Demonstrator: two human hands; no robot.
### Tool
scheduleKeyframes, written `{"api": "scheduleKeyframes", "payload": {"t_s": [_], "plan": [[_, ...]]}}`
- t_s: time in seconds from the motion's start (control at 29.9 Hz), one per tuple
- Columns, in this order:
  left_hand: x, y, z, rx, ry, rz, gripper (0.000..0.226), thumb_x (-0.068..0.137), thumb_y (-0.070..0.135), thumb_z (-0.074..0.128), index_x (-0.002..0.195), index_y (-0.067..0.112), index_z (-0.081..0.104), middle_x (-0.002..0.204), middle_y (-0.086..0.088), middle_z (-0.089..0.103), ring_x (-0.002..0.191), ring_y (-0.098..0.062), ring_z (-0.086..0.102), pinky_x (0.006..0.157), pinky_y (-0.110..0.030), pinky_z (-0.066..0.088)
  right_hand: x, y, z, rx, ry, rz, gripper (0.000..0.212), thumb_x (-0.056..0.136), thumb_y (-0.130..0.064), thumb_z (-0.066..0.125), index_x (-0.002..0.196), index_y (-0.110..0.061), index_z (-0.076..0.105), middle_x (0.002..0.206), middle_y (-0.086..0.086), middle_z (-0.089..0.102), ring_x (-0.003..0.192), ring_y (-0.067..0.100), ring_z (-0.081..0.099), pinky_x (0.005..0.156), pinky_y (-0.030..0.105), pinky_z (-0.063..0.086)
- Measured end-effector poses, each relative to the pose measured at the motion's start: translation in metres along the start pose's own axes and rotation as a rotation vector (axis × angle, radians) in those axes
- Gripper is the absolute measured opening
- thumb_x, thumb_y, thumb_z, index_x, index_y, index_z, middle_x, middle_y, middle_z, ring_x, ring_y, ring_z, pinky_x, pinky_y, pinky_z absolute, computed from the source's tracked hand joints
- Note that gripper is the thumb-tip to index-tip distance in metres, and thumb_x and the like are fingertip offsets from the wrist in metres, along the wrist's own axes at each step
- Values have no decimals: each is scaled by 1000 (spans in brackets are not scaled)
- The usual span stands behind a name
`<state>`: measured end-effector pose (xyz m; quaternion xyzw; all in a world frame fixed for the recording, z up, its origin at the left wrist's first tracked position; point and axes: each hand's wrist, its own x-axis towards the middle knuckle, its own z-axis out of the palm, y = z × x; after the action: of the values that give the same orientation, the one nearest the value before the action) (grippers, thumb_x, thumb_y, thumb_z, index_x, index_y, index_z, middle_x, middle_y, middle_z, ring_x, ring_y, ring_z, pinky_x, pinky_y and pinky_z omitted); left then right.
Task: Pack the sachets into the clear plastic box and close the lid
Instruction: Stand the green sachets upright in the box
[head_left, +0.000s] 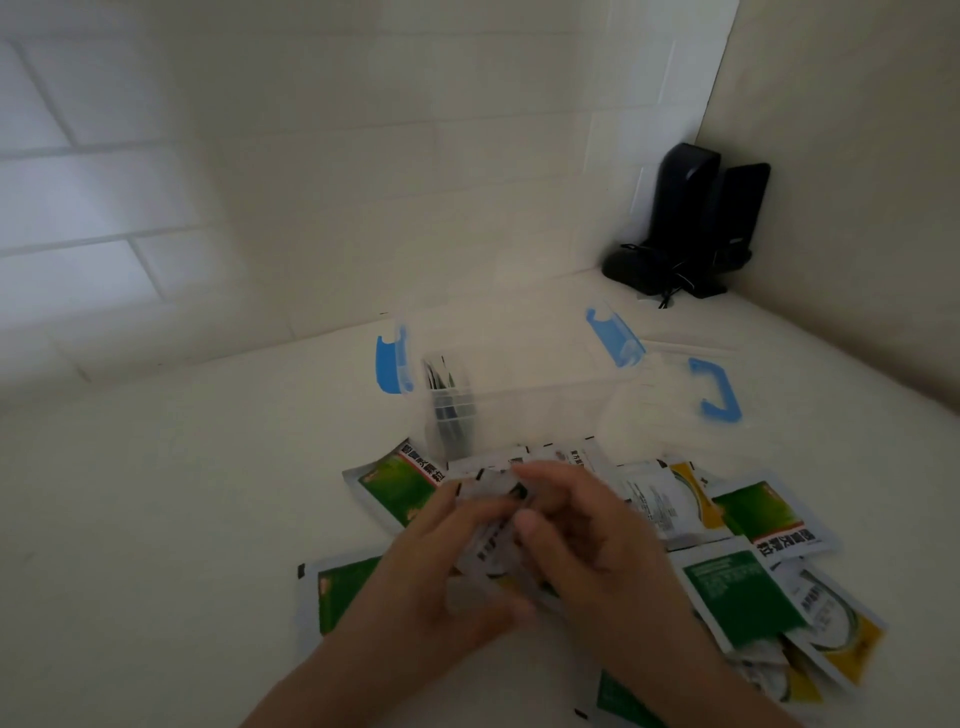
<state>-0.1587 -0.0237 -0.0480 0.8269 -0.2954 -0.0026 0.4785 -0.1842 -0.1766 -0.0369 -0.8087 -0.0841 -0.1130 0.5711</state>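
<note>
Both hands, left hand (441, 561) and right hand (587, 540), pinch one white sachet (493, 499) above the near sachet pile (737, 587). Clear plastic box (519, 405) sits open just beyond, lid (670, 395) at right. Best slot it upright beside the sachets at the box's left end.

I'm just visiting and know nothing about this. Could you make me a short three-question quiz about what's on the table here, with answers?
1. True or false: the lid is already shut on the clear plastic box.
2. What colour are the box's latches?
   A. red  B. blue  C. black
3. What are the left hand and right hand holding between them?

Key
1. False. The box is open, and the lid lies beside it on the right.
2. B.
3. A small bunch of white sachets, held above the loose green sachets and yellow sachets. A few sachets already stand in the box's left end.
</note>
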Motion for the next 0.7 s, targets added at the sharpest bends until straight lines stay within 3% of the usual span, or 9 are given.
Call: {"api": "scheduleKeyframes", "payload": {"t_s": [0.07,0.17,0.23,0.3,0.4,0.47,0.57,0.7], "plan": [[1,-4,0,29,46,37,55,58,58,66,107,61,41,115,31,42,108,6,48,83,-3,40,0,4,4,71,-89,7,27,80,-43,54,106,-46,53,88,-13,62,79,10,62,67,21,54],[4,-10,-1,70,116,81,40,71,37,60,103,56,45,109,27,47,100,7,51,78,-1,39,5,4,-1,176,-124,41,32,85,-24,59,111,-39,49,86,-11,60,76,7,60,67,20,51],[4,-10,-2,74,130,100,36,75,27,57,101,51,47,104,26,51,96,5,53,76,-2,40,7,4,-9,61,-1,10,39,81,-16,65,106,-41,48,88,-9,57,76,8,57,67,20,51],[2,-10,-6,44,134,124,41,77,19,58,100,51,46,103,27,53,95,5,54,76,-3,41,9,5,-18,-137,72,-9,50,73,-24,70,108,-47,43,95,-19,53,86,4,53,72,15,48],[-2,-9,-8,-46,117,142,54,77,8,59,106,51,42,107,34,52,99,7,55,78,-2,41,8,3,-16,-187,-97,32,51,73,-28,72,108,-50,41,97,-28,54,95,-12,51,73,2,43],[-1,-9,-7,-53,91,166,51,75,12,54,118,35,40,114,42,44,107,13,50,83,1,37,6,4,-7,-228,-159,7,42,76,-24,70,95,-52,45,89,-31,55,92,-19,50,73,-2,40],[2,-15,-8,-44,119,176,58,66,18,53,116,-10,40,112,56,30,111,25,39,83,7,33,5,9,6,-288,-132,-28,36,77,-26,69,88,-50,43,85,-34,50,86,-15,52,74,-2,38],[-1,-16,-9,-91,184,105,71,60,28,53,119,-9,40,104,58,31,106,21,45,77,4,39,0,15,13,-328,-169,-40,39,78,-35,67,104,-46,40,91,-37,40,87,-19,42,78,-3,35]]}}
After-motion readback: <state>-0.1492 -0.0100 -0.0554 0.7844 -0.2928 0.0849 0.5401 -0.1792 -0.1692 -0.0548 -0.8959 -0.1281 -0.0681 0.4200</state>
